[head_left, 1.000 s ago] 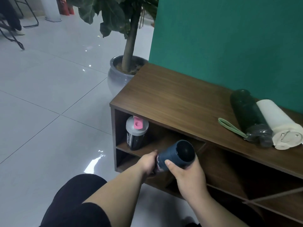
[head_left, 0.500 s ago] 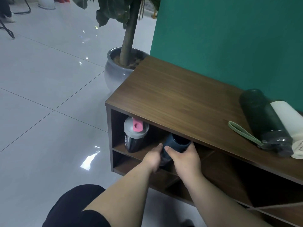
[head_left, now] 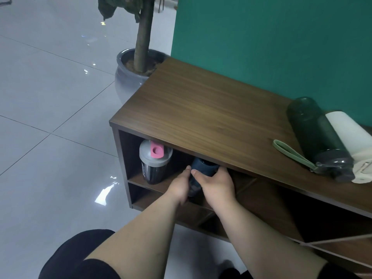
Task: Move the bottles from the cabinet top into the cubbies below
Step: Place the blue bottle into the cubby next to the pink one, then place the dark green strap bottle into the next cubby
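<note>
A dark blue bottle (head_left: 202,168) stands in the top left cubby of the brown cabinet (head_left: 201,109), its top half hidden under the cabinet top. My left hand (head_left: 180,186) and my right hand (head_left: 216,183) both grip it from either side. To its left in the same cubby stands a shaker bottle (head_left: 154,164) with a grey lid and pink cap. On the cabinet top at the right lie a dark green bottle (head_left: 314,133) with a light green strap (head_left: 289,153) and a white bottle (head_left: 350,135) beside it.
A grey plant pot (head_left: 130,75) with a tree trunk stands on the tiled floor by the cabinet's far left corner. A green wall (head_left: 261,37) runs behind the cabinet. More cubbies with slanted dividers lie to the right and below. My dark-clothed knee (head_left: 76,256) is at the bottom.
Both hands have carried the dark blue bottle from in front of the cabinet into the top left cubby and turned it upright next to the shaker bottle.
</note>
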### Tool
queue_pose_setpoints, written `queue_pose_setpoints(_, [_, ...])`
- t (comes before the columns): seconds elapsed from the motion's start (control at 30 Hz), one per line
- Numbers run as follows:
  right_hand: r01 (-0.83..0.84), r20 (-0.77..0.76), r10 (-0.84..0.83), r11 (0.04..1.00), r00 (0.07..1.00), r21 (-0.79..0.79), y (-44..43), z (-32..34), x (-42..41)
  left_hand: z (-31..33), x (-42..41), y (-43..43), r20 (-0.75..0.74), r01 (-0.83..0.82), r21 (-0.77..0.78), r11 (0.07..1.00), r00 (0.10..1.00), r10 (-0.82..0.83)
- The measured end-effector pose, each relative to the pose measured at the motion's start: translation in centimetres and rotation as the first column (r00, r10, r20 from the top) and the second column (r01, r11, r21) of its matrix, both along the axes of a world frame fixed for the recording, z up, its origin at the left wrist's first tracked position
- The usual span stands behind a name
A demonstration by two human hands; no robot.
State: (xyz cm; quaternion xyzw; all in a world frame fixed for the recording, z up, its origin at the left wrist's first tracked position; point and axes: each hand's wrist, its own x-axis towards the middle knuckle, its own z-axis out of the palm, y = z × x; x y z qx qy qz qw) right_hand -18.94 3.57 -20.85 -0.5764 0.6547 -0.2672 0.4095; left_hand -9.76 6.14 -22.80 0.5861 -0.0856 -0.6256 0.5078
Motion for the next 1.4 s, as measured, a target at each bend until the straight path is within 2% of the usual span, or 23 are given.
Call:
queue_pose_setpoints(0.13, [0.008,0.009,-0.008,1.0,1.0,-0.005,0.1,-0.3,-0.2,0.8,0.1,0.5,-0.071,0.003,0.042,0.999,0.997,0.0])
queue_pose_setpoints(0.23, [-0.037,0.055,0.034,0.998,0.998,0.057,0.3,-0.9,-0.7,1.6,-0.1,0.9,-0.102,0.02,0.07,0.997,0.995,-0.012])
queue_pose_setpoints(0.33, [-0.118,0.109,0.105,0.986,0.988,0.118,1.1,-0.8,-1.4,1.5,-0.2,1.1,-0.052,0.048,0.091,0.995,0.998,-0.044])
queue_pose_setpoints(0.43, [-0.174,0.088,0.163,0.973,0.983,0.148,3.6,0.7,-3.5,1.1,-0.3,2.0,0.044,0.09,0.121,0.989,0.994,-0.096])
queue_pose_setpoints(0.5, [-0.211,0.101,0.201,0.971,0.974,0.109,5.5,3.1,-6.1,1.6,-0.9,3.1,0.099,0.144,0.17,0.975,0.982,-0.163])
queue_pose_setpoints(0.57, [-0.188,0.111,0.183,0.981,0.977,0.037,6.7,6.3,-9.0,2.6,-1.7,4.3,0.051,0.232,0.178,0.956,0.968,-0.245])
queue_pose_setpoints(0.7, [0.022,0.125,0.002,0.981,0.992,-0.193,6.7,13.3,-13.9,5.7,-3.8,5.7,-0.067,0.416,0.009,0.909,0.908,-0.414])
queue_pose_setpoints(0.77, [0.027,-0.009,-0.032,0.941,0.999,-0.337,5.0,15.2,-15.6,7.4,-4.8,5.6,-0.053,0.435,-0.06,0.899,0.898,-0.438])
queue_pose_setpoints(0.87, [-0.078,-0.3,-0.078,0.877,0.951,-0.475,1.3,16.7,-17.4,10.4,-6.4,5.2,0.001,0.458,-0.128,0.88,0.887,-0.461])
queue_pose_setpoints(1.0, [-0.084,-0.461,-0.162,0.879,0.872,-0.469,-1.8,17.6,-17.6,13.1,-8.2,4.6,0.126,0.434,-0.157,0.887,0.9,-0.418])
queue_pose_setpoints(1.13, [-0.111,-0.642,-0.205,0.902,0.739,-0.417,-3.1,16.9,-17.3,13.3,-9.1,3.8,0.119,0.407,-0.173,0.897,0.913,-0.391])
queue_pose_setpoints(1.3, [-0.145,-0.756,-0.219,0.912,0.617,-0.383,-3.6,14.8,-17.2,11.5,-9.6,2.0,0.103,0.443,-0.223,0.869,0.897,-0.431])
queue_pose_setpoints(1.4, [-0.125,-0.717,-0.224,0.908,0.661,-0.399,-3.3,13.4,-17.1,9.5,-9.8,1.2,0.033,0.492,-0.285,0.823,0.863,-0.505])
